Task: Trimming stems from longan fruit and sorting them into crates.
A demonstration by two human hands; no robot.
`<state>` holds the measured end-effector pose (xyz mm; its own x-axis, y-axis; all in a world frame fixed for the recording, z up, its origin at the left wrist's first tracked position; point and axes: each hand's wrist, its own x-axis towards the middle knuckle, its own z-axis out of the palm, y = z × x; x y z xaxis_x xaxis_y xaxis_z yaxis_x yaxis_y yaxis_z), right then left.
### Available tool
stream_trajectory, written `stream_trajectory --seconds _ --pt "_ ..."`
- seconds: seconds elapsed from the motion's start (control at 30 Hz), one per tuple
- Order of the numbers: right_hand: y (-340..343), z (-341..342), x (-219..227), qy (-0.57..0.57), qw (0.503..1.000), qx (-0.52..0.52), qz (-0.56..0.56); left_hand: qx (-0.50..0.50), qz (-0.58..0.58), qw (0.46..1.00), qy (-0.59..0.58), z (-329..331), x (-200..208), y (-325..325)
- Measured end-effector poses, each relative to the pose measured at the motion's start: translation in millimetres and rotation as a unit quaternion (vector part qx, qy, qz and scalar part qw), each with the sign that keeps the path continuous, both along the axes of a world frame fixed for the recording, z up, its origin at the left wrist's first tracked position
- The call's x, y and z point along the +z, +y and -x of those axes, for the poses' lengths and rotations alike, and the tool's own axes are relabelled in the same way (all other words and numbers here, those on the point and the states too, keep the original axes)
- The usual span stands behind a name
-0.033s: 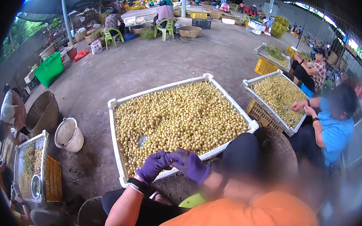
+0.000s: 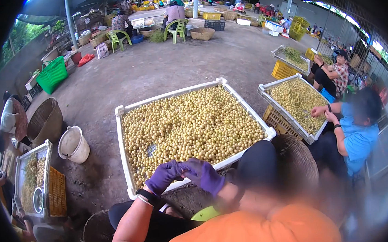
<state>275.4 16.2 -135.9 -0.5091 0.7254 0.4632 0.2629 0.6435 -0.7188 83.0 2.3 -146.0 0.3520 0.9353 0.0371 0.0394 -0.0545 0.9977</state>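
Observation:
A white plastic tray (image 2: 121, 141) heaped with small round yellowish fruit (image 2: 194, 121) lies in front of me. Over its near edge, my left hand (image 2: 163, 176) and my right hand (image 2: 203, 174), both in purple gloves, meet fingertip to fingertip. The fingers of each are bent and pressed together. Whatever they pinch between them is too small or too covered to make out. Just left of my hands, a bare patch of the tray's perforated bottom shows among the fruit.
Left of the tray stands a dirty white bucket (image 2: 74, 145), beside a wicker basket (image 2: 45, 120). Another tray (image 2: 44, 155) rests on an orange crate (image 2: 57, 193). At right, a person in blue (image 2: 360, 125) works at a fruit tray (image 2: 269, 86). A woven basket (image 2: 299, 158) sits by my right arm.

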Motion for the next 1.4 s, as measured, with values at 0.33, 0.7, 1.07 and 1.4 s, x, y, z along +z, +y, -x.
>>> stream_trajectory --seconds 0.33,0.7,1.07,1.4 --pt "11 -14 -39 -0.053 0.995 0.028 -0.083 0.452 0.072 0.889 0.01 101 -73 26" --pt "51 -19 -135 0.001 0.99 -0.142 0.023 0.446 0.28 0.821 0.221 171 -124 -11" --pt "76 -34 -141 0.014 0.982 -0.187 0.025 0.359 0.266 0.824 0.348 152 -134 -20" --pt "96 -64 -148 -0.002 0.965 -0.258 -0.045 -0.048 0.135 0.767 0.625 157 -202 -39"
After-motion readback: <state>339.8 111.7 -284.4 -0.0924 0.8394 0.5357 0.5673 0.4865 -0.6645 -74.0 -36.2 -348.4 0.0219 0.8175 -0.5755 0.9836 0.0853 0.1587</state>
